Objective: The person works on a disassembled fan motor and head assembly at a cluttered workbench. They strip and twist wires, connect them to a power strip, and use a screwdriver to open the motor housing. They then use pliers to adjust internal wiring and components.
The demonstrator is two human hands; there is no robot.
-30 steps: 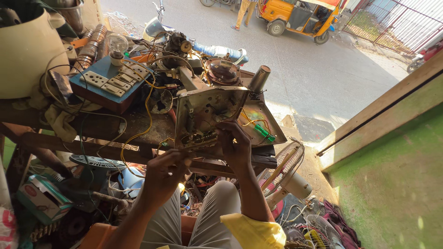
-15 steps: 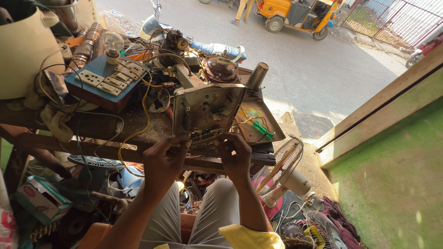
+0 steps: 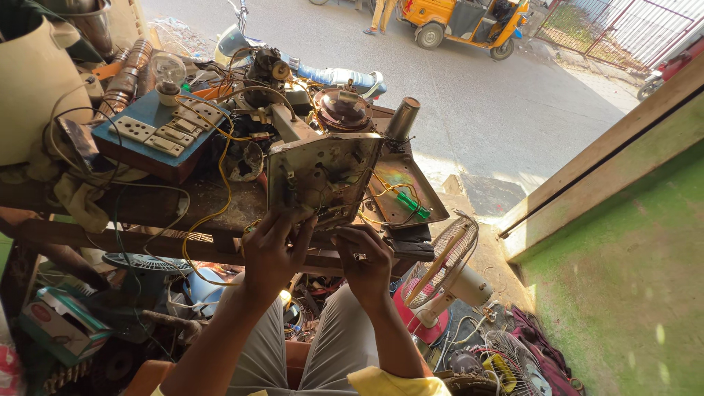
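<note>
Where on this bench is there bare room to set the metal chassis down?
Little. One bare strip of bench top lies between the blue switch board and the metal chassis. The metal tray holds a green screwdriver; motor parts crowd behind.

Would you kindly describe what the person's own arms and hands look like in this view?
Both arms are bare from elbow to wrist. The left hand and right hand wear no gloves, and no watch or bracelet shows. A bright yellow sleeve shows at the right upper arm; the left arm's sleeve is barely in view.
</note>
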